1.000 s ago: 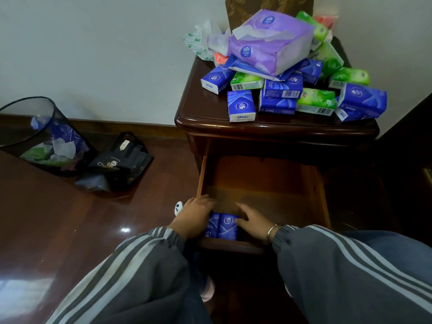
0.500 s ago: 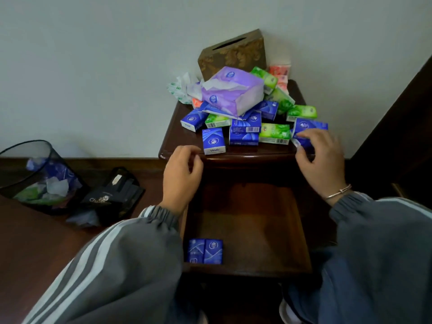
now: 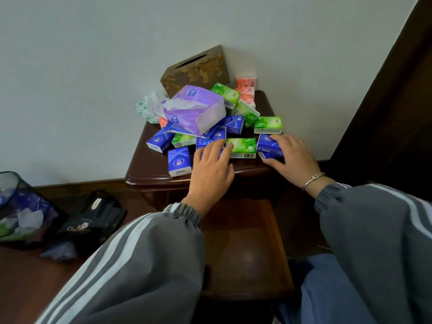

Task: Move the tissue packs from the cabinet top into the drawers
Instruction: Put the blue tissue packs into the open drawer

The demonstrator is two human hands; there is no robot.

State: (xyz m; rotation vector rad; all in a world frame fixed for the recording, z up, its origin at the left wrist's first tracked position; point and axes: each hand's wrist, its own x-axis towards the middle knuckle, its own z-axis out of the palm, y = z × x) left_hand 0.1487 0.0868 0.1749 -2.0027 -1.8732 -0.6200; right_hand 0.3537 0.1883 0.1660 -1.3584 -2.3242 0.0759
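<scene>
Glossy rectangular tissue packs [image 3: 178,161], blue, green and pink, lie heaped on the polished dark-wood cabinet top [image 3: 149,169] around one large, soft purple pack [image 3: 194,111]. The right hand [image 3: 292,157] grips one blue pack [image 3: 268,146]; the left hand [image 3: 211,169] rests with straight fingers on neighbouring packs.

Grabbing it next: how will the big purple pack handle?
Probably soft and squashy: the purple pack looks crumpled. Tissue may pull loose, as a sheet pokes from its open top. Perched on small packs, it may slide if pushed.
</scene>
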